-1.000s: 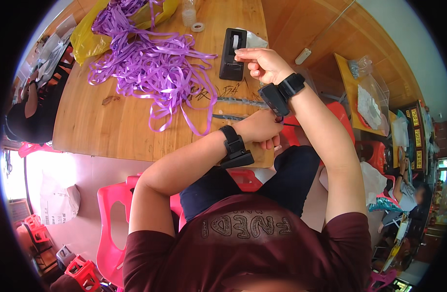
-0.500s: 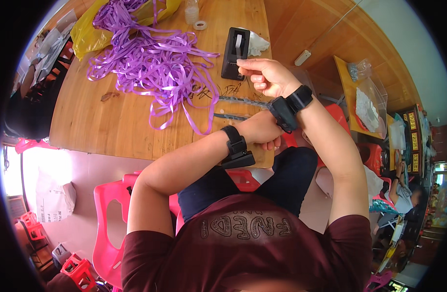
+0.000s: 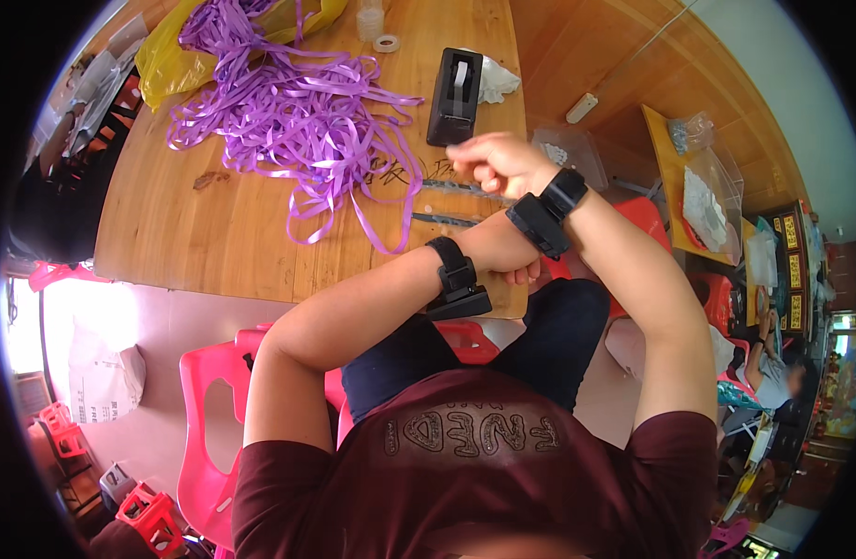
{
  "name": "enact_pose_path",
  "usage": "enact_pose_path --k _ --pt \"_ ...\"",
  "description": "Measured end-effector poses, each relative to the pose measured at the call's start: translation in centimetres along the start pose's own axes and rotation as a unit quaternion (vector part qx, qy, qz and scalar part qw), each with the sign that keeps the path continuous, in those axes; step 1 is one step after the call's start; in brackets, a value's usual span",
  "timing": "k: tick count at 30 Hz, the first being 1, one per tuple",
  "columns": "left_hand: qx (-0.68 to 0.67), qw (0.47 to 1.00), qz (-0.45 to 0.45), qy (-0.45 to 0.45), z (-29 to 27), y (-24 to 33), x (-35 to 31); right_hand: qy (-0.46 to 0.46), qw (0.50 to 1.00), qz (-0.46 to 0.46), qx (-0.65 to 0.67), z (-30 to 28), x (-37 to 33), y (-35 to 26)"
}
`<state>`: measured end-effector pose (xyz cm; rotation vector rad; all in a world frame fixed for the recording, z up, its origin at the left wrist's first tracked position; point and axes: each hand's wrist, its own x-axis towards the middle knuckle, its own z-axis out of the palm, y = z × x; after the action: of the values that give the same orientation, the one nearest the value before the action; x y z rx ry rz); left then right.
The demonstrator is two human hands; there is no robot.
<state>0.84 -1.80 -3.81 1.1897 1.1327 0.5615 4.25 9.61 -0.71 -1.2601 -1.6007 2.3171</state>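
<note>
My right hand (image 3: 507, 163) is over the table just below the black tape dispenser (image 3: 453, 98), thumb and forefinger pinched together. Whether a piece of tape is between them is too small and blurred to see. My left hand (image 3: 504, 250) lies at the table's near right edge, its fingers curled under; what they hold, if anything, is hidden. The left hand rests below the right wrist, the forearms close together. Two dark strips (image 3: 444, 220) with clear bits along them lie on the wood to the left of my hands. A tangled heap of purple ribbon (image 3: 307, 130) spreads further left.
The wooden table (image 3: 195, 233) carries a yellow plastic bag (image 3: 171, 70) at the far left, a small tape roll (image 3: 386, 43), a clear bottle (image 3: 370, 20) and crumpled white paper (image 3: 496, 80) beside the dispenser. A pink chair (image 3: 209, 373) stands at lower left. Another person (image 3: 773, 373) sits far right.
My right hand has drawn back from the front of the tape dispenser toward me, fingers still pinched. The left hand has stayed almost in place.
</note>
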Motion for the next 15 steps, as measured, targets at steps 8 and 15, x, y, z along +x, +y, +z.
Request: enact_pose_path --k 8,15 --pt "0.020 0.999 0.025 0.009 -0.5 0.9 -1.6 -0.035 0.986 -0.071 -0.144 -3.4 -6.7 -3.1" --pt "0.044 0.999 -0.008 0.004 -0.3 1.8 -1.8 -0.053 0.845 -0.136 -0.515 -8.9 -10.1 0.1"
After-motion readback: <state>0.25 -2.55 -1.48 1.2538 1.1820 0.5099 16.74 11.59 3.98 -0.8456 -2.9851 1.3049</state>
